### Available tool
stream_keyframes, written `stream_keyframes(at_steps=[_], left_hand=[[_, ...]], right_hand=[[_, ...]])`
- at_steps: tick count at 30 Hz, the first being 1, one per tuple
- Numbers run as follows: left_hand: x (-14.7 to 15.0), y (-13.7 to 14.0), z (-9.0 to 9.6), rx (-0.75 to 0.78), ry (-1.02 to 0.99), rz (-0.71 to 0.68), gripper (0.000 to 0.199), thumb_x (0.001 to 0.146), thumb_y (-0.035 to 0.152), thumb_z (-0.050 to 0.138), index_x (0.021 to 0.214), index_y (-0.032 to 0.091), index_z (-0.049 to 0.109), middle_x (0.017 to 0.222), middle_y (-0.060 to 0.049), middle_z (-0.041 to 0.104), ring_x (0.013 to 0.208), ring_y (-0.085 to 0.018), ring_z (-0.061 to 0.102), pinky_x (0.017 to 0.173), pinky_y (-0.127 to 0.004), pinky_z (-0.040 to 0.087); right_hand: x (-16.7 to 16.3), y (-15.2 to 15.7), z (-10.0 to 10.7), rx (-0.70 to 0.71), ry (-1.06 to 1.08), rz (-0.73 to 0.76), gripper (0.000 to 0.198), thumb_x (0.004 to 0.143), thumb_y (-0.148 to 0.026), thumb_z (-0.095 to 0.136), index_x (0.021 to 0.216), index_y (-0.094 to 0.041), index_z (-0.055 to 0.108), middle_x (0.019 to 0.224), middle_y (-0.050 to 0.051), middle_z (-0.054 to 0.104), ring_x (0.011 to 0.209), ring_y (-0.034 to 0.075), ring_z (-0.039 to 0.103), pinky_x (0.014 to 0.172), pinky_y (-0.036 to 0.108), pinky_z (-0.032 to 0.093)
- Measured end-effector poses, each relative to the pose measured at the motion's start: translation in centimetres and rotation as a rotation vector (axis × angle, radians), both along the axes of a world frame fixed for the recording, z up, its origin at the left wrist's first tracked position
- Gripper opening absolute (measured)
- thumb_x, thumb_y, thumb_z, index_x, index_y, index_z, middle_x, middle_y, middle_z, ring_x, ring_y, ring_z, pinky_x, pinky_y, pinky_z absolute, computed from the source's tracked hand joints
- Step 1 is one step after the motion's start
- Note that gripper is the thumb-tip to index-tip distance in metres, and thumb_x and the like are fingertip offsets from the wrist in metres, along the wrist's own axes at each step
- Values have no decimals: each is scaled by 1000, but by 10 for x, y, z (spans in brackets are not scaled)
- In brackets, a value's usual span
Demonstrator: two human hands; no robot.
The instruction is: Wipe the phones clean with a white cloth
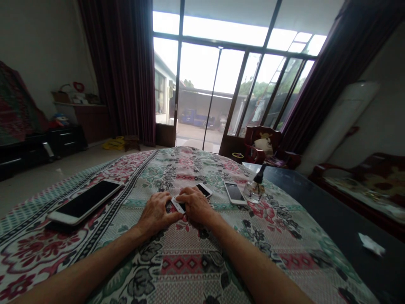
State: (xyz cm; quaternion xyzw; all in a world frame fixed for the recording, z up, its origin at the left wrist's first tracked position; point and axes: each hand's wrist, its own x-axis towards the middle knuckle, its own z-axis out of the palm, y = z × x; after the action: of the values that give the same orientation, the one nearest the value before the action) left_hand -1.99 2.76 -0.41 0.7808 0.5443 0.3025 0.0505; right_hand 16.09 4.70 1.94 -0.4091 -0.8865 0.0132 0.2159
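On the patterned tablecloth, a small white phone [177, 206] lies between my hands, largely covered by them. My left hand [157, 212] grips its left and near edges, with the thumb along the bottom. The curled fingers of my right hand [196, 205] press on the phone's face; a small whitish bit shows under the fingertips, too hidden to name. Just beyond the right hand lies a second phone [205, 190] with a dark screen. Farther right are a white phone [234, 193] and a clear glass bottle [254, 192] with a black top. A white tablet [87, 202] lies at the left.
The floral tablecloth [183, 266] covers the table. A dark glossy surface [303, 202] adjoins it on the right, with a crumpled white tissue [371, 244] on it. Wooden chairs [262, 143] stand beyond, before glass sliding doors [205, 97] and purple curtains [123, 71].
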Motion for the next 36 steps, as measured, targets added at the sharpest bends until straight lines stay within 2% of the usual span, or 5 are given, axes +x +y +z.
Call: stream_keyframes(at_steps=[5,12,20,26,36], left_hand=[[1,0,1,4,10,-5,48,67,49,69,100,14,70,123,-17,64,118,-35,56,104,-47,42],[0,0,4,-16,20,-8,56,66,55,69,105,14,69,125,-18,63,120,-36,55,105,-49,40],[0,-2,5,-10,-3,-9,53,66,55,69,103,17,69,123,-16,65,120,-35,55,105,-50,39],[-2,0,3,-16,7,-15,55,66,56,70,105,17,69,126,-17,63,122,-36,53,106,-49,39],[1,-4,8,-8,8,-16,51,67,53,71,102,16,69,120,-16,66,117,-35,56,103,-48,43]], right_hand=[[-1,-5,-5,28,115,48,28,83,-6,52,85,-22,75,94,2,72,89,15,58,90,30,39],[16,-2,0,18,111,-94,28,79,-3,50,68,-19,71,81,2,70,77,14,57,81,27,39],[41,4,13,39,-99,-402,28,90,-15,48,75,-18,72,89,7,69,87,18,56,83,28,37],[51,9,10,15,-22,-604,27,90,-14,47,91,-19,73,106,9,65,102,23,53,87,31,37],[30,-6,13,-5,-73,-455,27,91,-17,47,95,-21,74,104,9,64,101,22,52,86,30,39]])
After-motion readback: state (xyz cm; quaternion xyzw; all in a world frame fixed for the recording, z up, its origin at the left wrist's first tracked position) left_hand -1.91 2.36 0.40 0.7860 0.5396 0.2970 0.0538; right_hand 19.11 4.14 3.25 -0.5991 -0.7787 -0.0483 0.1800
